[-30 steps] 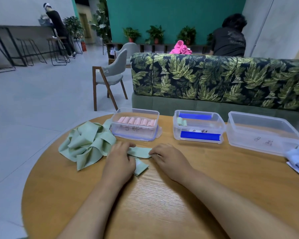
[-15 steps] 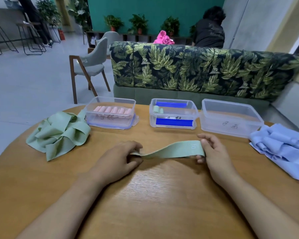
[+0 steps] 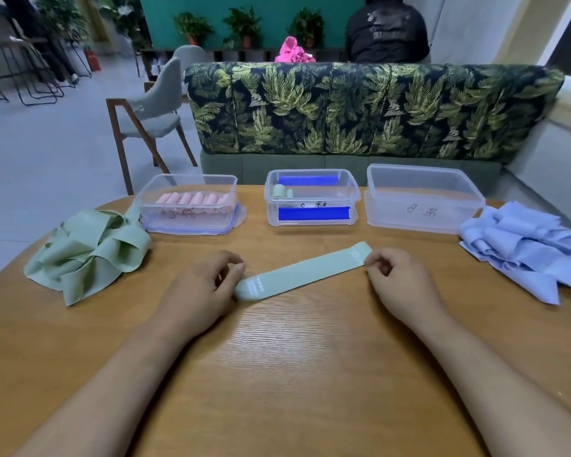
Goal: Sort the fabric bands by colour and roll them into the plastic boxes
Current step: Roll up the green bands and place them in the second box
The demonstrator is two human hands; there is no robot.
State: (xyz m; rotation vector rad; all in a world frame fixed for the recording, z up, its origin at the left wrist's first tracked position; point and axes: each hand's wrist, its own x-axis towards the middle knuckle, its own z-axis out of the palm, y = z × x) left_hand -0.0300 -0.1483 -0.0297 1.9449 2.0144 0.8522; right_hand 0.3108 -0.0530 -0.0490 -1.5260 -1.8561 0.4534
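Three boxes, pink rolls, green roll

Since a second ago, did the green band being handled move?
Yes. The green band went right, from before the pink-roll box to lying flat before the blue-taped box.

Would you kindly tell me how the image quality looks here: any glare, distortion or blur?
Head view: wide-angle bending curves the table rim and sofa back; soft glare streaks the wood between the forearms; the green band is fairly sharp; the background plants look soft.
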